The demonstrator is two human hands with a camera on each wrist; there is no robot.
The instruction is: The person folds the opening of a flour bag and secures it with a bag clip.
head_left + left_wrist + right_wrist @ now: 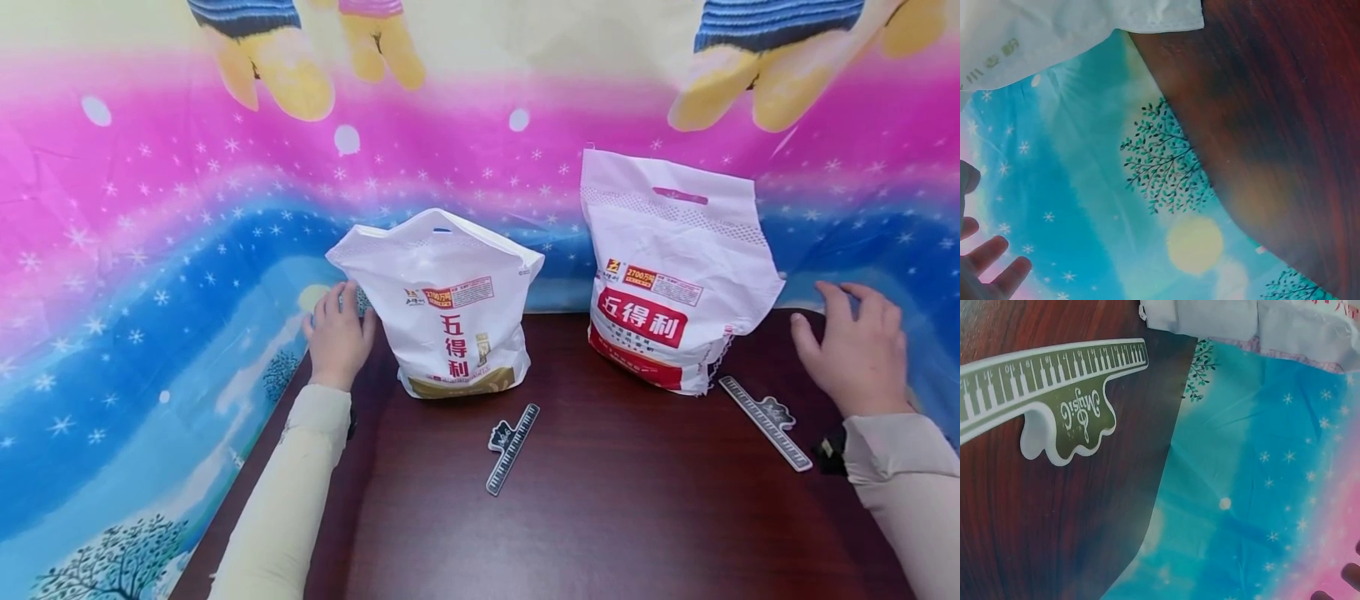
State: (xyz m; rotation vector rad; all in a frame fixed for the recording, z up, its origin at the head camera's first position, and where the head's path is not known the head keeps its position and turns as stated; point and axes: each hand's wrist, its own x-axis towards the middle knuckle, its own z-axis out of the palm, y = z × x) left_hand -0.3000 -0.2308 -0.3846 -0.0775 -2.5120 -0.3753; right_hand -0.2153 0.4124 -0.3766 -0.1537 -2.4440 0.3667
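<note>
Two white flour bags with printed labels stand upright on the dark wooden table. My left hand [339,335] is beside the left bag [450,308], fingers loosely spread and holding nothing. To the right of the other bag [667,275], which has a red label and a handle slot, my right hand [861,346] hovers with relaxed fingers and nothing in them. One piano-key clip [512,450] lies in front of the left bag. A second piano-key clip [765,423] lies between the right bag and my right wrist; the right wrist view shows "Music" on its tab [1079,419].
A printed cloth [225,250] with snowflakes, trees and cartoon figures hangs behind the table [585,508] and down its left side. The table's left edge runs beneath my left forearm. A dark strap [831,454] sits at my right wrist.
</note>
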